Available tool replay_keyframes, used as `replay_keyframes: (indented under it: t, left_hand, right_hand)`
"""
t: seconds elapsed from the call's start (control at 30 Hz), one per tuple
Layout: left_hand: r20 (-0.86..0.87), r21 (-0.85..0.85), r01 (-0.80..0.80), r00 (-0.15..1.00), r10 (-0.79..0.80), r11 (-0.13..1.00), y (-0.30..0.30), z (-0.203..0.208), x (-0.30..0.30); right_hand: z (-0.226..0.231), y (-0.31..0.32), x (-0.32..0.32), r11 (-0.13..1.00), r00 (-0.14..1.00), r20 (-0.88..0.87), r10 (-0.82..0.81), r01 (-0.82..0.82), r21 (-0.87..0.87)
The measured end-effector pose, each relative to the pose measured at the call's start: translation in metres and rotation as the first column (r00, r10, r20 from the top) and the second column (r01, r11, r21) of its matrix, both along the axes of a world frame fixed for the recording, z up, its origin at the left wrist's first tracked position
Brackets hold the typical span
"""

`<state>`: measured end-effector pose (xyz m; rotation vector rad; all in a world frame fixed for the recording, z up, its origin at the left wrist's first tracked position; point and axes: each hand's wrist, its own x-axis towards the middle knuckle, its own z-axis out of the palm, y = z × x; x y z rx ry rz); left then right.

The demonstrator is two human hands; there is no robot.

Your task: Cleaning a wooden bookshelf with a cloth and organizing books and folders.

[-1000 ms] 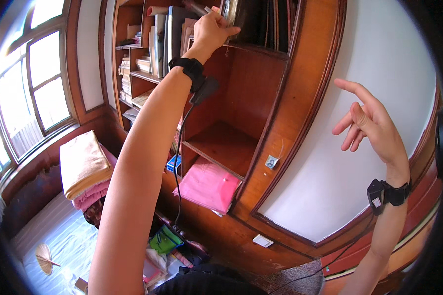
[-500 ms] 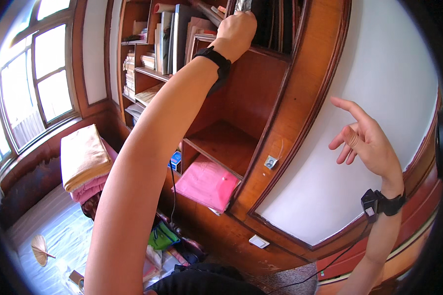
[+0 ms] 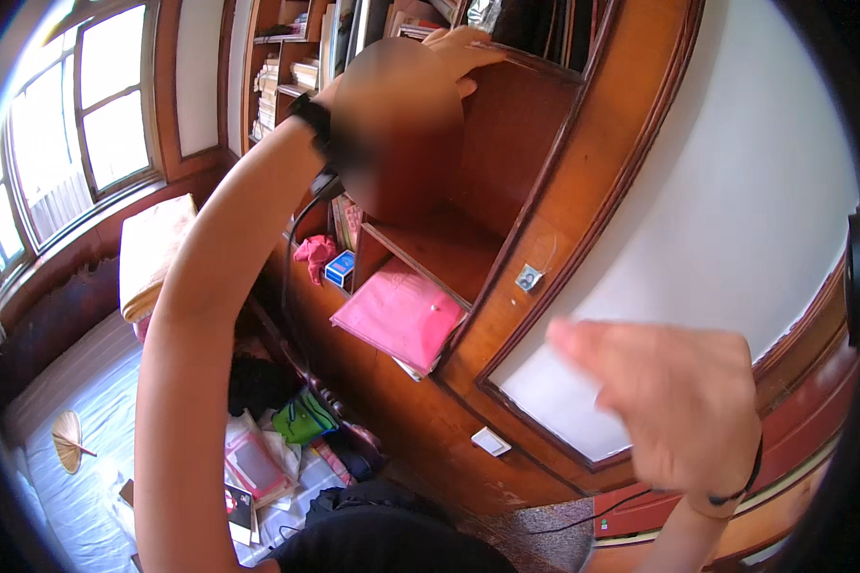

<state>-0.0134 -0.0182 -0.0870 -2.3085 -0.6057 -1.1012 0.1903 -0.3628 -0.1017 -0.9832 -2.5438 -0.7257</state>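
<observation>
Lying on the pale-blue-sheeted bed [image 3: 115, 411], a tan pleated hand fan [image 3: 67, 442] is farthest left; next, a small blue-and-white box [image 3: 340, 268] stands low in the brown wooden cabinet [image 3: 521, 143]; higher up, the left hand [image 3: 406, 76] reaches with thumb and fingers apart, nothing visible between them, its palm blurred over; whether it touches the shelf edge I cannot tell; just above its fingertips, a crumpled silvery plastic bundle [image 3: 483, 13] sits in the upper compartment, beside dark upright bindings [image 3: 549, 29]; it looks light, soft and slippery, best pinched at its lower front; rightmost, the right hand [image 3: 678, 401] hangs blurred, its spread unclear, no held thing visible.
</observation>
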Motion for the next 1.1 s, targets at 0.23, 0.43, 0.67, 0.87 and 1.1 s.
replay_keyframes:
  t: [0.23, 0.43, 0.67, 0.87, 1.1]
  left_hand:
    - [-0.136, -0.376, -0.01, 0.99, -0.044, 0.927, -0.133, -0.086, -0.086]
    - [0.095, -0.73, -0.091, 0.968, 0.233, 0.677, -0.268, -0.135, -0.171]
    - [0.322, -0.823, -0.181, 0.631, 0.706, 0.538, -0.432, -0.212, -0.246]
    - [0.489, -0.828, -0.266, 0.088, 0.868, 0.493, -0.571, -0.263, -0.226]
    - [0.384, -0.899, 0.033, -0.425, 0.82, 0.438, -0.607, -0.394, -0.209]
  right_hand:
    - [-0.044, -0.02, -0.019, 0.938, 0.839, -0.432, 0.331, -0.342, 0.054]
    - [-0.077, 0.022, -0.024, 0.802, 0.746, -0.344, 0.57, -0.416, 0.428]
    - [-0.057, 0.041, -0.011, 0.519, 0.607, 0.426, 0.671, -0.795, 0.314]
    - [-0.094, 0.084, -0.041, 0.617, 0.619, 0.157, 0.769, -0.784, 0.065]
    - [-0.133, 0.109, -0.087, 0.521, 0.522, 0.006, 0.853, -0.851, -0.061]
